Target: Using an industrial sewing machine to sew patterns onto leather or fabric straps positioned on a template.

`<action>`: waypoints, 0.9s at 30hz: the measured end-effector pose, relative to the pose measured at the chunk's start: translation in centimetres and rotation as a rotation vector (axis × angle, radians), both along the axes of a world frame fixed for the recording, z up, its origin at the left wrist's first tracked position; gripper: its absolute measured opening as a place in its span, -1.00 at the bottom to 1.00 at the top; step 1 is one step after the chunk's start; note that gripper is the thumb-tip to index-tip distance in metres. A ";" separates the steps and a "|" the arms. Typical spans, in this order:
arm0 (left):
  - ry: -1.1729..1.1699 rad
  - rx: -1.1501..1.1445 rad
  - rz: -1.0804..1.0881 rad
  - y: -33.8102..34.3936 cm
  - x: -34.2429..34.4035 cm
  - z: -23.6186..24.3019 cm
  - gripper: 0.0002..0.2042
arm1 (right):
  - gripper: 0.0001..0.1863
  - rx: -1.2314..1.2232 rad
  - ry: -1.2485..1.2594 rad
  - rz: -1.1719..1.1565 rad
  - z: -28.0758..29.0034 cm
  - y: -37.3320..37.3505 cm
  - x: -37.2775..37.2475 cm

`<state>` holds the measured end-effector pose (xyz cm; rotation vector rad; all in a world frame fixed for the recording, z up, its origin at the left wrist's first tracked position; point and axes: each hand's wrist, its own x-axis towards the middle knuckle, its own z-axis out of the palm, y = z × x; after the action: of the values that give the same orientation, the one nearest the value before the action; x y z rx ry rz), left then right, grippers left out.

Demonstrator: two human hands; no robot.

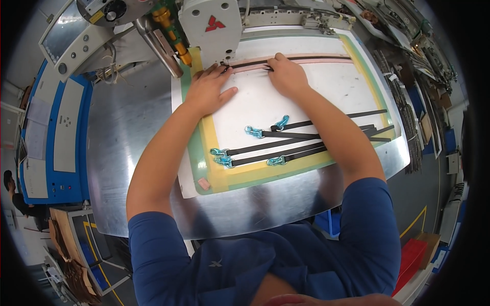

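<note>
My left hand (208, 91) lies with fingers stretched out and thumb apart, its fingertips on the left end of a black strap (319, 57) under the sewing machine head. The strap runs rightward along a pink strip (326, 60) on the white board (245, 102). My right hand (287, 76) is closed beside the strap, and a small dark pointed piece (268, 68) sticks out from its fingers; its kind is unclear. Nearer to me lie several black webbing straps (275, 145), each ending in a metal snap hook (253, 131) with blue wrapping. My right forearm hides part of them.
The white machine head (212, 25) and a metal tube (158, 46) with a brass-coloured part (173, 35) stand close by my left hand. Yellow and green tape (206, 168) borders the board on a metal table (132, 153). A blue cabinet (66, 137) stands at left.
</note>
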<state>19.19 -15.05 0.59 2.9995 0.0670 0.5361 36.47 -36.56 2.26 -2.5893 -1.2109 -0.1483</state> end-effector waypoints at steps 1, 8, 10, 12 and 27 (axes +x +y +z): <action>0.022 -0.017 -0.014 0.2 0.1 -0.3 -0.46 | -0.71 -0.003 0.006 -0.003 0.0 0.0 0.0; -0.023 -0.217 0.190 2.2 -0.2 -0.5 -0.52 | -0.70 0.001 0.003 -0.007 0.3 0.1 -0.6; 0.068 -0.307 0.344 1.4 -0.7 1.5 -0.51 | -0.70 -0.001 0.013 -0.014 0.4 0.2 -0.5; -0.038 -0.227 0.238 1.2 -0.6 0.3 -0.50 | -0.69 0.005 0.007 -0.016 0.0 0.2 -0.3; 0.085 -0.053 0.144 -0.6 -0.2 0.9 -0.43 | -0.60 -0.020 -0.007 0.155 0.3 3.1 -2.1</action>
<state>18.96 -15.63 1.51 2.9797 0.3005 0.4115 34.36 -33.44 2.53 -2.5008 -1.4164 -0.1139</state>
